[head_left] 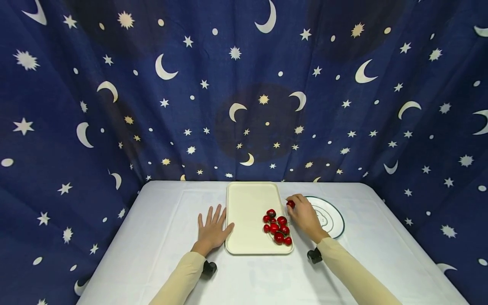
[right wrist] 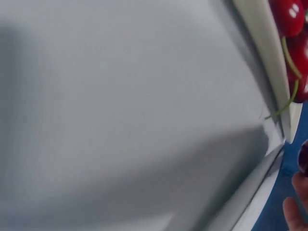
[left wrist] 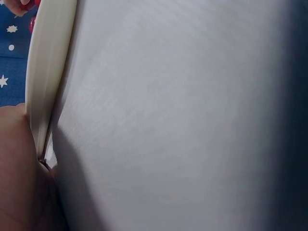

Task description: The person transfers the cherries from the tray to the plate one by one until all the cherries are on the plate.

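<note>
Between the thumb and fingers of my right hand [head_left: 305, 215] is a dark red cherry [head_left: 291, 203], pinched above the gap between tray and plate. A cream rectangular tray [head_left: 245, 207] lies in the middle of the table, with a cluster of red cherries [head_left: 274, 228] at its right front corner. In the right wrist view, green stems [right wrist: 291, 62] of these cherries hang over the tray's edge. My left hand [head_left: 212, 234] lies with fingers spread on the table left of the tray, its thumb at the rim. A white plate [head_left: 335, 216] with a dark green edge is partly hidden behind my right hand.
A white cloth [head_left: 160, 237] covers the table. Behind it and along both sides hangs a dark blue curtain [head_left: 198, 110] with moons and stars. A black wrist camera [head_left: 314, 256] sits under the right wrist, another black camera [head_left: 209, 269] under the left.
</note>
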`<state>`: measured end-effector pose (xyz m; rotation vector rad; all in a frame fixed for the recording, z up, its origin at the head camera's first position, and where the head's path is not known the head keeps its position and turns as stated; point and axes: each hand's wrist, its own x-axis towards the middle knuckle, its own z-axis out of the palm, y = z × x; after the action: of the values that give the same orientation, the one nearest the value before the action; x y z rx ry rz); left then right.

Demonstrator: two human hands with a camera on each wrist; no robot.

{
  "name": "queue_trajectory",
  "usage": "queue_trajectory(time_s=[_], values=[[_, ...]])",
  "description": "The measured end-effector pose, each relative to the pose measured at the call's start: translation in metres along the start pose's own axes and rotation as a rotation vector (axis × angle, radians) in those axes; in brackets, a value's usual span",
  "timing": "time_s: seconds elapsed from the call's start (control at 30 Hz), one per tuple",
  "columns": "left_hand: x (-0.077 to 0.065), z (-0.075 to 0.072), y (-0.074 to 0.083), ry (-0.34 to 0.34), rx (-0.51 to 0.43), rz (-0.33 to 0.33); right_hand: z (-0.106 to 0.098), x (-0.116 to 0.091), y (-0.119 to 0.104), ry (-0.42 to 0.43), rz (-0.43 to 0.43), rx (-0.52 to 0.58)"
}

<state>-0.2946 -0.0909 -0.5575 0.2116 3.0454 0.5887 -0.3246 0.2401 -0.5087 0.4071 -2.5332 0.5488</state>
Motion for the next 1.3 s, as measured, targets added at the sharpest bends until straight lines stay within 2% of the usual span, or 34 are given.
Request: queue_trajectory(time_s=[0.37,0.5,0.63,0.87,1.1,1.3], values=[[0.001,0.0,-0.003,-0.006,-0.005,0.004,-0.001,-0.013,0.024,-0.03,0.092,-0.092],[0.002,-0.001,-0.002,-0.016,0.0,0.001,-0.006,-0.016,0.028,-0.06,0.148,-0.116],[0.0,-0.002,0.0,-0.024,-0.004,0.003,-0.007,-0.016,0.03,-0.067,0.167,-0.124],[-0.005,-0.007,0.003,-0.04,-0.005,-0.008,-0.005,-0.017,0.03,-0.085,0.157,-0.122],[-0.01,-0.015,0.009,-0.035,0.0,-0.014,0.001,-0.016,0.026,0.008,0.08,-0.094],[-0.01,-0.015,0.008,-0.024,0.005,-0.009,0.008,-0.012,0.017,0.06,0.024,-0.076]])
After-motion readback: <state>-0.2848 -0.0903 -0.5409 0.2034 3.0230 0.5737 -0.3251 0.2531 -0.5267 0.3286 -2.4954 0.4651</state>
